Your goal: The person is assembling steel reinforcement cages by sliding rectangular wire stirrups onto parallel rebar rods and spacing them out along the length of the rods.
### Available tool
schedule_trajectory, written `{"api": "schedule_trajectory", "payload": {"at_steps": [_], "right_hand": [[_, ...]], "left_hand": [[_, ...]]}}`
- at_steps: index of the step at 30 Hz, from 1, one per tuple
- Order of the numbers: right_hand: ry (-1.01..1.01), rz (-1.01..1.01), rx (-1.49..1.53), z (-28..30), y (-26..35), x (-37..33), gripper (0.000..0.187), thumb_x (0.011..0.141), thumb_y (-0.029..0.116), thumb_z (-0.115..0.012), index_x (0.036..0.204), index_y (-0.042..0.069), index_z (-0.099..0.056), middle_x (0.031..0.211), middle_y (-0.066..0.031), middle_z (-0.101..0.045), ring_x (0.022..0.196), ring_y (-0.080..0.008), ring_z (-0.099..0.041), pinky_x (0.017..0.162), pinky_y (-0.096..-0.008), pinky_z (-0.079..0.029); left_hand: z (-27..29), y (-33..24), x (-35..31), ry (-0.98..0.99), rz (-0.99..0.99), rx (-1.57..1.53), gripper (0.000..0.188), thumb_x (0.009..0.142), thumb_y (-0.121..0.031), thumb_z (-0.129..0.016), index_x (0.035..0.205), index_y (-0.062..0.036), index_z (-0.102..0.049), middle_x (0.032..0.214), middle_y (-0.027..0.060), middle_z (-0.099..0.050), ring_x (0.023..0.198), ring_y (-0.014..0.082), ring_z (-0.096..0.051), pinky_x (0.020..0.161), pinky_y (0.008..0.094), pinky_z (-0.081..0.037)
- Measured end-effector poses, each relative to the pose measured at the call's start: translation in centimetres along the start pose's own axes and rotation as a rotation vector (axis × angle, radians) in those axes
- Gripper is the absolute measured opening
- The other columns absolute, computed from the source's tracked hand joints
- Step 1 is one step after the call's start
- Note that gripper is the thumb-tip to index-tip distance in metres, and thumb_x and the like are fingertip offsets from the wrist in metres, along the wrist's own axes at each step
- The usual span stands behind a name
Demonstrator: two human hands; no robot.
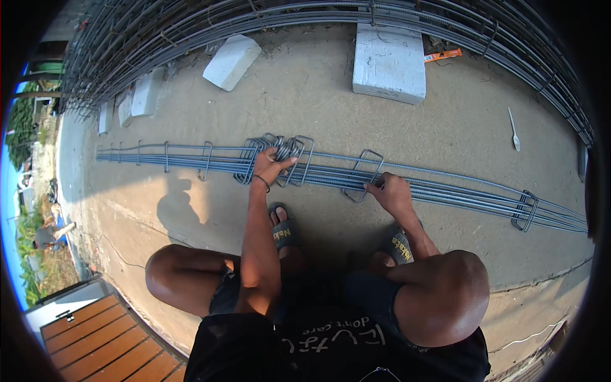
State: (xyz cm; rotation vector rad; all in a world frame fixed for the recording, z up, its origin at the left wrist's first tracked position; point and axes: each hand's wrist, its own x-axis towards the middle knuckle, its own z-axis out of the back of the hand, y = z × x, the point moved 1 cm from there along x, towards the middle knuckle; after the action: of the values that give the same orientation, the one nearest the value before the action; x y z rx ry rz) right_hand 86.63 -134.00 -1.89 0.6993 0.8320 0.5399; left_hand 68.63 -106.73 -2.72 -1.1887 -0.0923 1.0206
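A long bundle of thin steel rebars lies across the concrete in front of me, threaded through bent rectangular stirrups. My left hand is closed over a tight cluster of stirrups, its thumb reaching to the right. Rounded ends of bent steel bunch up just past those fingers. To the right, my right hand pinches the lower right side of a single stirrup standing around the bars; its fingertips are partly hidden. Farther right, more stirrups encircle the bars, and several spaced ones stand at the left.
Beyond the bundle are a large pale block, a tilted white block and smaller blocks at left. Stacked rebar cages curve along the far side. A white plastic spoon and an orange wrapper lie on the floor. A person is at far left.
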Motion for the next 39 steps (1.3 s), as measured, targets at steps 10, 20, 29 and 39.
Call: {"api": "schedule_trajectory", "payload": {"at_steps": [10,20,29,39], "right_hand": [[0.018,0.857,-0.39,-7.5,7.3,3.8,0.035,0.083,0.016,-0.057,0.115,0.003,-0.052,0.109,-0.0169,-0.057,0.101,-0.0345,-0.055,0.083,-0.0437,-0.047],[0.048,1.259,-0.936,-11.4,10.0,8.0,0.019,0.082,0.017,-0.052,0.092,0.009,-0.066,0.087,-0.002,-0.064,0.1,-0.0199,-0.05,0.097,-0.0449,-0.032],[0.215,1.249,-1.128,-5.0,6.6,7.0,0.015,0.076,0.017,-0.057,0.068,0.015,-0.069,0.073,0.0026,-0.065,0.089,-0.0168,-0.056,0.088,-0.037,-0.033],[0.458,0.87,-1.139,10.0,-5.4,0.8,0.016,0.079,0.015,-0.054,0.082,0.02,-0.069,0.075,0.0015,-0.064,0.094,-0.0169,-0.056,0.109,-0.0448,-0.023]], "left_hand": [[1.9,-0.8,1.3,-0.093,0.024,0.045,0.026,0.081,-0.028,-0.07,0.085,-0.0018,-0.067,0.063,0.0024,-0.061,0.05,0.0066,-0.052,0.041,0.0216,-0.038],[2.0,1.2,-0.1,-0.183,0.194,-0.115,0.044,0.077,-0.035,-0.074,0.055,-0.0075,-0.047,0.046,-0.0009,-0.044,0.036,0.0088,-0.038,0.033,0.0268,-0.027],[2.0,-0.7,-0.3,-0.291,0.24,-0.108,0.039,0.076,-0.028,-0.075,0.056,-0.0086,-0.048,0.047,-0.0011,-0.043,0.035,0.0081,-0.037,0.033,0.025,-0.024],[2.4,-0.5,0.2,-0.356,0.274,-0.208,0.042,0.074,-0.029,-0.076,0.053,-0.0079,-0.047,0.046,-0.0005,-0.043,0.034,0.0082,-0.035,0.032,0.025,-0.023]]}}
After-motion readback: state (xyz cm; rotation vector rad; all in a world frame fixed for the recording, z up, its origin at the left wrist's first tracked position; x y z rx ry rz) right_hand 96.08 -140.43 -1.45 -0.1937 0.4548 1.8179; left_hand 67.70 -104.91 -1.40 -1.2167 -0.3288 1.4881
